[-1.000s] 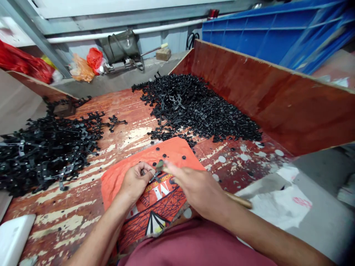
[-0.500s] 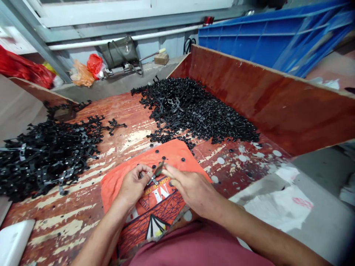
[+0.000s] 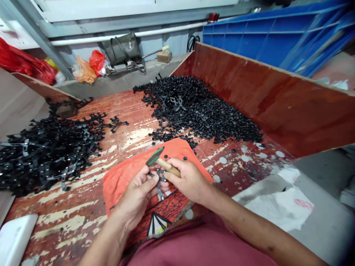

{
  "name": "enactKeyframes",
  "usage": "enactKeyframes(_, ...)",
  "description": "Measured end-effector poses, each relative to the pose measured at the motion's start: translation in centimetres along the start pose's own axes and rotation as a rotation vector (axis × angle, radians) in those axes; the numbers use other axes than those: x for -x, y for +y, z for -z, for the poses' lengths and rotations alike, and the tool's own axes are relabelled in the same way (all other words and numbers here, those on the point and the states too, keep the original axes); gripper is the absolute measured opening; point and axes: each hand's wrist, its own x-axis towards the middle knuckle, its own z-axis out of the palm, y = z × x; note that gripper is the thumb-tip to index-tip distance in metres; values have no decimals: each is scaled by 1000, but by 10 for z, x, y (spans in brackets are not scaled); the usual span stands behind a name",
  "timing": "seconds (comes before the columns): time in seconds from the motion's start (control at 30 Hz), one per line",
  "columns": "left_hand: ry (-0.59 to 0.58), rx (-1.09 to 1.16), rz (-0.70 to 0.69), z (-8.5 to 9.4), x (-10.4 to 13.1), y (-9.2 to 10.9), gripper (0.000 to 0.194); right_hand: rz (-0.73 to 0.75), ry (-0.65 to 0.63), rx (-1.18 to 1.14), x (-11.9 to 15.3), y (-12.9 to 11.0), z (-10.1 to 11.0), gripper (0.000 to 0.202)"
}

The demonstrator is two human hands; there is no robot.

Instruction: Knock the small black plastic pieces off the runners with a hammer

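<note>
My right hand [image 3: 187, 177] is closed round the wooden handle of a small hammer [image 3: 155, 156] with a dark and green head, raised over the cloth. Between the thumb and fingers of my left hand [image 3: 141, 188] is a black jointed linkage piece [image 3: 160, 190] with small round studs. The fingers of my right hand come close to that piece; whether they touch it I cannot tell. Beneath both hands lies an orange printed cloth [image 3: 122, 173], with a few small black round caps [image 3: 185, 158] on it.
Black linkage pieces [image 3: 52, 147] are heaped at the left, and black parts [image 3: 210, 111] at the back right. A reddish wooden board [image 3: 271, 99] borders the right side, with a blue crate [image 3: 249, 44] behind it. A white object [image 3: 18, 238] lies at the lower left.
The hammer has been lifted, its head now pointing up and left. My left hand has raised the linkage piece and turned palm up. Both hands have come together.
</note>
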Motion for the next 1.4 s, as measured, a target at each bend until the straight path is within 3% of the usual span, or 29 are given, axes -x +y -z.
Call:
enactKeyframes(0.03,-4,-112,-1,5,4,3,48,-14,-4,-39,-3,2,4,12)
enactKeyframes(0.1,97,-446,-86,15,12,13,50,-19,-38,-130,-8,4,15,12)
enactKeyframes(0.17,276,-765,-272,22,20,24,45,-14,-125,-214,-14,3,24,11)
enactKeyframes(0.23,278,-890,-423,20,26,31,45,-14,-251,-292,-19,0,29,8)
enactKeyframes(0.3,87,-840,-429,12,27,29,51,-17,-380,-398,-23,-4,27,5)
enactKeyframes(0.37,-84,-691,-322,3,24,22,51,-19,-462,-517,-25,-7,23,7)
enactKeyframes(0.43,-122,-506,-198,-1,20,12,47,-48,-484,-596,-25,-8,19,8)
enactKeyframes(0.53,-89,-297,-98,2,14,5,46,-87,-481,-633,-22,-10,19,18)
enactKeyframes(0.73,-113,-198,3,7,10,14,58,-110,-388,-748,-14,-10,26,22)
enactKeyframes(0.83,-109,-213,-1,7,7,10,61,-115,-395,-733,-14,-7,24,16)
enactKeyframes(0.93,-28,-363,-48,10,3,2,69,-106,-297,-598,-14,-6,19,12)
enactKeyframes(1.03,71,-546,-145,14,2,-4,49,-45,-144,-408,-13,-6,13,9)
enactKeyframes(1.1,62,-569,-174,14,3,-3,31,-4,-85,-304,-10,-7,10,10)
enactKeyframes(1.17,37,-509,-168,12,5,-2,27,8,-61,-246,-7,-9,8,12)
enactKeyframes(1.27,75,-348,-149,5,8,1,29,1,-108,-294,-2,-12,4,12)
enactKeyframes(1.4,90,-103,-58,-3,13,5,29,-9,-218,-529,0,-11,1,16)
